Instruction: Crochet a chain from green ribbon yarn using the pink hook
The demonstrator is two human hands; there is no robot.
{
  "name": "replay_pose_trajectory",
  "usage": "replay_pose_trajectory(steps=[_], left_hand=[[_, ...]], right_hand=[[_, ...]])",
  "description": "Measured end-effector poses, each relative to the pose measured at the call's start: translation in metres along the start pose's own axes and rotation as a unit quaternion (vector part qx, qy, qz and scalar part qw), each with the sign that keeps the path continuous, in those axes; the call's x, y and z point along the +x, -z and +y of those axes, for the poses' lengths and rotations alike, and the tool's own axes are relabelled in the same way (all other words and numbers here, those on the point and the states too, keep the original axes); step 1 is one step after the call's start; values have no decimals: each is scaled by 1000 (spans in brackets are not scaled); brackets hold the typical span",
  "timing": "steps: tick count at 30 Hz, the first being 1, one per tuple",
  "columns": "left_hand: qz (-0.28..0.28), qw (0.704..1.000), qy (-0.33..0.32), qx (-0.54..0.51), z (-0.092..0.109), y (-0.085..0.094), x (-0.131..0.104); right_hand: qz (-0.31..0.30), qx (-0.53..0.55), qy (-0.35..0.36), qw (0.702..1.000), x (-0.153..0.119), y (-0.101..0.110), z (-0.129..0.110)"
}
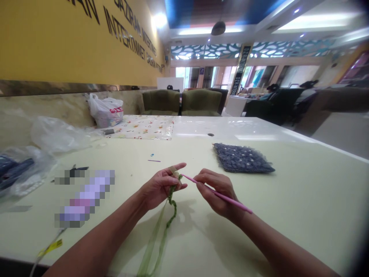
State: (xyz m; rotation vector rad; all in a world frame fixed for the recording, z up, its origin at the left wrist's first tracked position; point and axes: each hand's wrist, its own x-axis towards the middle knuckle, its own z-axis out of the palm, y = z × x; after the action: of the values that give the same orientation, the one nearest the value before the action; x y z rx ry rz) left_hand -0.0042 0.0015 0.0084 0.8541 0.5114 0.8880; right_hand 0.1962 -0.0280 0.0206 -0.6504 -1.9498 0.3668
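Over the surface point(300, 200), the left hand point(159, 187), some fingers extended, pinches the green strand point(174, 209); the right hand point(216, 189) grips the pink hook point(234, 201), seemingly catching it; the next move calls for steady tension

The green ribbon point(174, 209) hung looped and twisted below the slanted pink crochet hook point(219, 195), its tip touching the upper end.

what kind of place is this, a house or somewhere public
Probably somewhere public, perhaps an internet cafe or lounge: large lettering on the yellow wall reads something like "INTERTNWET", high-backed green armchairs stand beyond the long table, and decorative ceiling-height panels line the far side.
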Motion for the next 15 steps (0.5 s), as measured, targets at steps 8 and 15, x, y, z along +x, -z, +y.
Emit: replay_pose_trajectory(steps=[8,15], left_hand=[[-3,1000,-22,9,1,-2,0],[-7,996,-52,74,-1,-1,-1]], right_hand=[[-29,0,-4,1000,-1,-2,6],[-38,-17,0,999,-1,-4,7]])
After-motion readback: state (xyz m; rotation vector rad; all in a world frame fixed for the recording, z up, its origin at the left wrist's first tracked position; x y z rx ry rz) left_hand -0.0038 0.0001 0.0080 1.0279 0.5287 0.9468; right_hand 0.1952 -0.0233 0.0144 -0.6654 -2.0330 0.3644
